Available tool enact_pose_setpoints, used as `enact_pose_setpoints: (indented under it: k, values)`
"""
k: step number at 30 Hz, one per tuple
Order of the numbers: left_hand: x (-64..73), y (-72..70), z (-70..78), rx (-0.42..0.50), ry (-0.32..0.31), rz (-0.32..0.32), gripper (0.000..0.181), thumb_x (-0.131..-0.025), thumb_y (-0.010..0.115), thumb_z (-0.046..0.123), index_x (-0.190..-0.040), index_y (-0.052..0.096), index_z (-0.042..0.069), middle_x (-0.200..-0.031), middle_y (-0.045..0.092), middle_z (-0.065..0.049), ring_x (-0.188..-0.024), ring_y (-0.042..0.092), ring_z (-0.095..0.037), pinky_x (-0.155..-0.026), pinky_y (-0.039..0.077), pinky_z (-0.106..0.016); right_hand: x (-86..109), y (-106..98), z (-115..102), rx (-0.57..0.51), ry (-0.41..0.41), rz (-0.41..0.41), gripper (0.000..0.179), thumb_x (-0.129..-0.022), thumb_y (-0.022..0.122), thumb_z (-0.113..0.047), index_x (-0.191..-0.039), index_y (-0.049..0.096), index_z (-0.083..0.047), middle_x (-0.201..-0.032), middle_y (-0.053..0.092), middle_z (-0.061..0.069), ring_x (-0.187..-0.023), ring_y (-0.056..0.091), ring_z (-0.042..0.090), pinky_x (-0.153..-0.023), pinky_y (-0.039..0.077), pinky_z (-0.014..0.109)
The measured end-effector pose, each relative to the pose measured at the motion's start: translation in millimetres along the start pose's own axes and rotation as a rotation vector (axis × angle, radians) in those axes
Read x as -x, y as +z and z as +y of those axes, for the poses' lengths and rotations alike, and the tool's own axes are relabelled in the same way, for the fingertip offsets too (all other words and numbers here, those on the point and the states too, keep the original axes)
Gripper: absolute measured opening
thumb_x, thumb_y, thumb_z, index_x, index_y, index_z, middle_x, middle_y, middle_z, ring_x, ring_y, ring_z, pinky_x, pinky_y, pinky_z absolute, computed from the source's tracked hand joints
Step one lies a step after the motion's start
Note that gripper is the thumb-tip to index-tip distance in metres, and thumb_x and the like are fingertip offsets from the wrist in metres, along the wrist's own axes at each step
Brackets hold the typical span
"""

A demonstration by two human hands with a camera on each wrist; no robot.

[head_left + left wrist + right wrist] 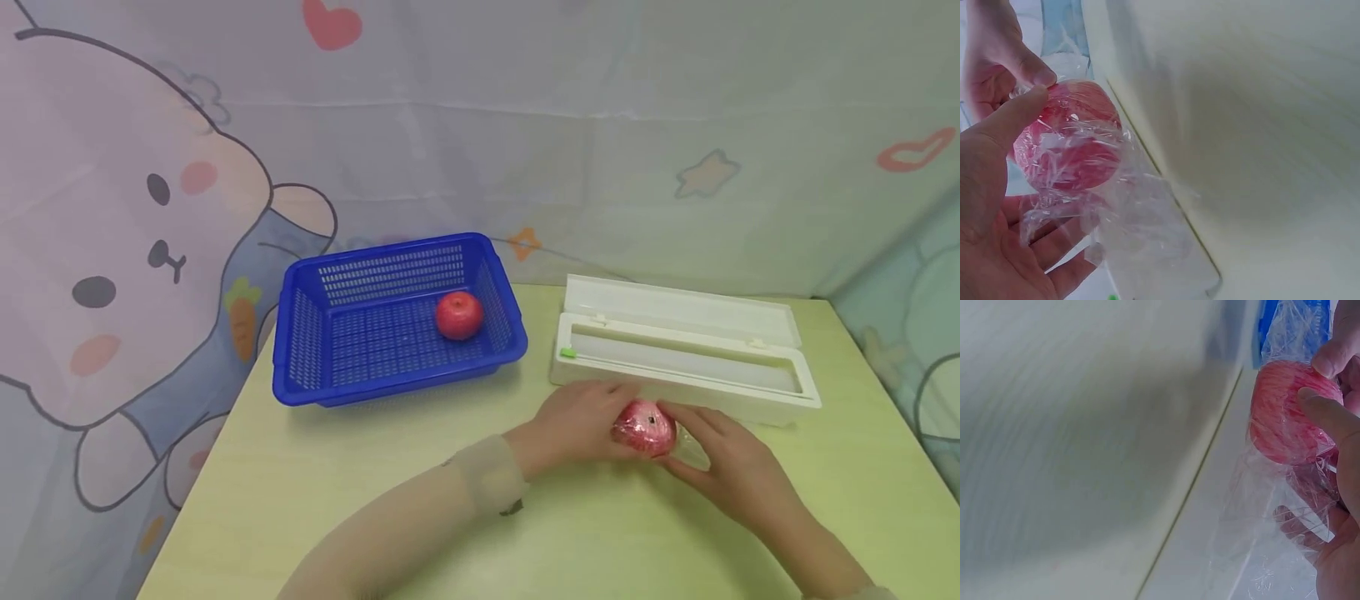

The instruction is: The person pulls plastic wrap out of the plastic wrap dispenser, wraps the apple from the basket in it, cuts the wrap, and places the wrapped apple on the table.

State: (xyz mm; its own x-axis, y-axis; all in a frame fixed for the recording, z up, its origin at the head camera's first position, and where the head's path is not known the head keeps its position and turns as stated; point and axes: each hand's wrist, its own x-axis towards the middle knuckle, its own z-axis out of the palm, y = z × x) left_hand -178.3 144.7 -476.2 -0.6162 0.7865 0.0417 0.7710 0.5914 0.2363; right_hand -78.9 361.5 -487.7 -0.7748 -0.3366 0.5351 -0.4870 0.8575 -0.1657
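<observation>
A red apple (645, 428) wrapped in clear plastic film sits between both hands, above the table. On its left side my left hand (577, 423) holds it, thumb pressed on the wrapped skin in the left wrist view. From the other side my right hand (731, 467) grips the same apple with thumb and fingers. Loose plastic film (1147, 219) trails off the fruit past the left fingers, and more film hangs by the right fingers in the right wrist view. The apple's underside is hidden in the head view.
A blue plastic basket (401, 385) at the back left holds another red apple (459, 316). Just behind the hands lies a long white film dispenser box (675, 385), its lid (682, 308) raised and a green slider (568, 353) on it. A printed cloth hangs behind the table.
</observation>
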Motion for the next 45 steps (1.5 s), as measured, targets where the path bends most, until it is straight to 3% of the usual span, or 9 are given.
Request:
enact_pose_setpoints:
  k: [12, 15, 17, 19, 24, 31, 37, 45]
  values:
    - [35.7, -24.9, -17.7, 0.072, -0.033, 0.003, 0.076, -0.09, 0.08, 0.061, -0.15, 0.059, 0.02, -0.14, 0.068, 0.006, -0.122, 0.067, -0.009, -0.095, 0.055, -0.024, -26.4, 6, -32, -0.004, -0.081, 0.051, 0.079, -0.104, 0.04, -0.073, -0.14, 0.067, -0.008, -0.117, 0.075, 0.009, -0.102, 0.073, 0.033, -0.085, 0.056, 0.05]
    - [44.5, -29.1, -23.9, 0.086, -0.047, 0.022, 0.073, -0.091, 0.08, 0.059, -0.148, 0.06, 0.018, -0.138, 0.069, 0.005, -0.119, 0.068, -0.009, -0.093, 0.055, -0.024, -31.4, 9, -40, -0.017, -0.078, 0.034, 0.083, -0.104, 0.04, -0.073, -0.147, 0.062, -0.005, -0.129, 0.071, 0.013, -0.113, 0.069, 0.037, -0.108, 0.049, 0.042]
    - [49.0, -30.5, -27.8, 0.088, -0.059, 0.027, 0.073, -0.091, 0.08, 0.058, -0.148, 0.06, 0.017, -0.138, 0.07, 0.003, -0.117, 0.069, -0.011, -0.094, 0.055, -0.025, -32.5, 12, -45, -0.01, -0.071, 0.015, 0.087, -0.105, 0.04, -0.073, -0.153, 0.056, -0.003, -0.141, 0.065, 0.017, -0.124, 0.063, 0.04, -0.124, 0.035, 0.04]
    - [53.1, -31.8, -32.2, 0.088, -0.071, 0.03, 0.074, -0.092, 0.079, 0.058, -0.149, 0.059, 0.015, -0.137, 0.07, 0.002, -0.116, 0.069, -0.012, -0.095, 0.056, -0.025, -32.8, 16, -50, 0.006, -0.069, -0.006, 0.09, -0.105, 0.039, -0.073, -0.158, 0.049, -0.001, -0.153, 0.056, 0.02, -0.137, 0.054, 0.041, -0.132, 0.019, 0.039]
    - [62.2, -37.8, -40.8, 0.101, -0.101, 0.026, 0.075, -0.093, 0.077, 0.058, -0.151, 0.059, 0.014, -0.138, 0.07, -0.001, -0.118, 0.069, -0.014, -0.097, 0.056, -0.028, -33.0, 29, -60, 0.039, -0.079, -0.023, 0.093, -0.107, 0.036, -0.072, -0.161, 0.04, 0.004, -0.159, 0.05, 0.026, -0.153, 0.041, 0.034, -0.133, 0.013, 0.045]
    - [74.3, -44.7, -48.4, 0.131, -0.11, 0.034, 0.077, -0.092, 0.08, 0.056, -0.151, 0.059, 0.012, -0.136, 0.072, -0.003, -0.116, 0.069, -0.015, -0.096, 0.057, -0.028, -35.3, 41, -66, -0.01, -0.041, -0.003, 0.095, -0.107, 0.036, -0.071, -0.161, 0.037, 0.007, -0.157, 0.05, 0.028, -0.145, 0.048, 0.043, -0.133, 0.014, 0.041]
    - [83.5, -50.1, -53.7, 0.143, -0.082, 0.069, 0.076, -0.091, 0.081, 0.054, -0.15, 0.06, 0.011, -0.135, 0.073, -0.001, -0.114, 0.069, -0.014, -0.097, 0.056, -0.026, -37.8, 49, -72, -0.102, 0.021, -0.02, 0.095, -0.105, 0.044, -0.07, -0.165, 0.031, 0.002, -0.16, 0.047, 0.026, -0.146, 0.046, 0.044, -0.133, 0.01, 0.036]
    - [90.9, -57.6, -58.3, 0.223, -0.06, 0.101, 0.073, -0.091, 0.081, 0.057, -0.147, 0.063, 0.013, -0.128, 0.075, 0.003, -0.11, 0.067, -0.012, -0.093, 0.055, -0.025, -40.9, 60, -81, -0.2, 0.071, -0.023, 0.098, -0.102, 0.064, -0.061, -0.166, 0.028, 0.003, -0.163, 0.044, 0.026, -0.142, 0.047, 0.053, -0.132, 0.016, 0.037]
